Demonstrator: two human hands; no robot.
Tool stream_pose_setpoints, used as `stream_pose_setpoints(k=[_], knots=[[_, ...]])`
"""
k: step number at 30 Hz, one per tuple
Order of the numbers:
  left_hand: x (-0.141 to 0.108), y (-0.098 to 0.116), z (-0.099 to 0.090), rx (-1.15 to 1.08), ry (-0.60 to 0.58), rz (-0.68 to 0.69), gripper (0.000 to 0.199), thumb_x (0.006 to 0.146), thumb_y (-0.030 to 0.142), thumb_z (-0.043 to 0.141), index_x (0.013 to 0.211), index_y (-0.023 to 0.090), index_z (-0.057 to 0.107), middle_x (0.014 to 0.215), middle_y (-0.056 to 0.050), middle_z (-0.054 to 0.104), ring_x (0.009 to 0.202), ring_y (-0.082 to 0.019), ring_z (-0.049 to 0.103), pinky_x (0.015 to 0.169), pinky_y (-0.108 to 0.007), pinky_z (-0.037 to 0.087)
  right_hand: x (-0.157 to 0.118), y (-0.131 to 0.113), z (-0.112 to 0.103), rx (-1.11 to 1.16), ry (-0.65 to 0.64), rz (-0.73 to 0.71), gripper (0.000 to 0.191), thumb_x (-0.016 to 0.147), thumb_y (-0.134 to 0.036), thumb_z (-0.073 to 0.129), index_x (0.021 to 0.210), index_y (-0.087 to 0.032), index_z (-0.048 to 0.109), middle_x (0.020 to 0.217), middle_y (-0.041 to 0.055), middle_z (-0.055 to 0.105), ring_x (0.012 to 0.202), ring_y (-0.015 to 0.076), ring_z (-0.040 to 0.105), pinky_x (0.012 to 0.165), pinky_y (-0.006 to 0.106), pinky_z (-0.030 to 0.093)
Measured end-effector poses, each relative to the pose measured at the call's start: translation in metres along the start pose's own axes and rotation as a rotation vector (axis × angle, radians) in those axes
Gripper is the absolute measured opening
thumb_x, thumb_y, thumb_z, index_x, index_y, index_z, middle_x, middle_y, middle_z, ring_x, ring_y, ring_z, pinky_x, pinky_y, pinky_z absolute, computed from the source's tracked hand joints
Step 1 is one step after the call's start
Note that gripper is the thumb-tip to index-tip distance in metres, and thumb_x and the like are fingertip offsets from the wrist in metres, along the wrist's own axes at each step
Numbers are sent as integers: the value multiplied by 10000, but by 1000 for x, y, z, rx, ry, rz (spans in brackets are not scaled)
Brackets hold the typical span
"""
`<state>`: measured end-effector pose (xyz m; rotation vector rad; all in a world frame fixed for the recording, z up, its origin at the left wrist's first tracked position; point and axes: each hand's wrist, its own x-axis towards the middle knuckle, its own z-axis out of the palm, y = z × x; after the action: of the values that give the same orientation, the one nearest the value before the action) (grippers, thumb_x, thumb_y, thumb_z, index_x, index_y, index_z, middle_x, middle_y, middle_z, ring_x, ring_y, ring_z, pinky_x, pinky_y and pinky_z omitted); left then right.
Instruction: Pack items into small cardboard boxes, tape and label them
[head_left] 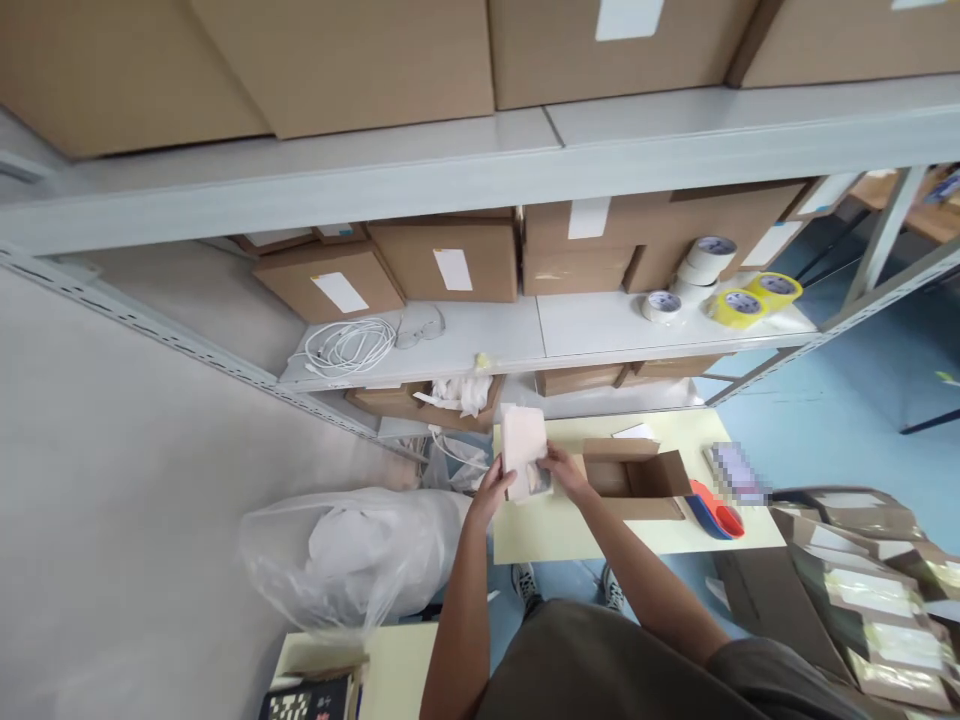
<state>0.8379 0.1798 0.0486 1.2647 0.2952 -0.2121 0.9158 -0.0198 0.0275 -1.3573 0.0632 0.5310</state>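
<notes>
A pale pinkish-white box (523, 440) with a dark patch near its lower end is held up over the left part of a pale yellow table (540, 540). My left hand (491, 487) grips its lower left side, and my right hand (564, 470) holds its right side. Just right of my right hand, an open brown cardboard box (634, 482) stands on the table with its flaps spread. Beyond it lie a red and blue tape dispenser (716, 512) and a blurred purple item (739, 472). A white sheet (636, 433) lies behind the open box.
Metal shelving (480, 185) with cardboard boxes stands ahead, carrying a coiled white cable (350, 346), glasses (420, 333), white rolls (697, 270) and yellow tape rolls (739, 307). A large plastic bag (360, 555) is at the left; taped packages (877, 590) are piled at the right.
</notes>
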Motion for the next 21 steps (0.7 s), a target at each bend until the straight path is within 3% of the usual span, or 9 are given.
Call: stream_pose_setpoints(k=[3,8,13,17,21], knots=[[-3,1,54,-135,-25,-20,748,806,387,790,1504,233,569,1460,-105,669,1322,-321,626,1073,-407,516,-28,-26,-46,42,-17,-36,598,679,-322,769,1266,-265,672,1190,52,765,1114,283,676,977,393,537],[8,-18,155,-258,-96,-38,802,642,194,758,1432,214,619,1418,-100,698,1347,-344,609,1113,-445,500,-75,-61,-141,160,-48,15,789,681,-255,768,1431,-346,542,1324,23,722,1193,281,659,981,390,552],[23,-38,239,-321,-128,-122,770,604,211,737,1370,181,657,1363,-129,723,1346,-382,607,1129,-510,488,-106,-81,-222,206,-78,1,834,651,-232,758,1442,-371,532,1359,21,701,1187,282,665,949,397,569],[25,-50,281,-290,-93,-110,855,625,223,791,1458,230,595,1412,-125,693,1371,-360,591,1144,-496,474,-110,-87,-266,158,-73,-35,802,625,-225,759,1400,-347,593,1264,26,735,1103,280,684,891,378,576],[19,-60,291,-174,39,-114,884,722,319,838,1540,332,504,1463,-116,653,1409,-309,566,1161,-486,436,-93,-92,-301,-50,-104,-50,788,592,-203,747,1368,-282,635,1087,12,766,978,257,690,858,364,565]])
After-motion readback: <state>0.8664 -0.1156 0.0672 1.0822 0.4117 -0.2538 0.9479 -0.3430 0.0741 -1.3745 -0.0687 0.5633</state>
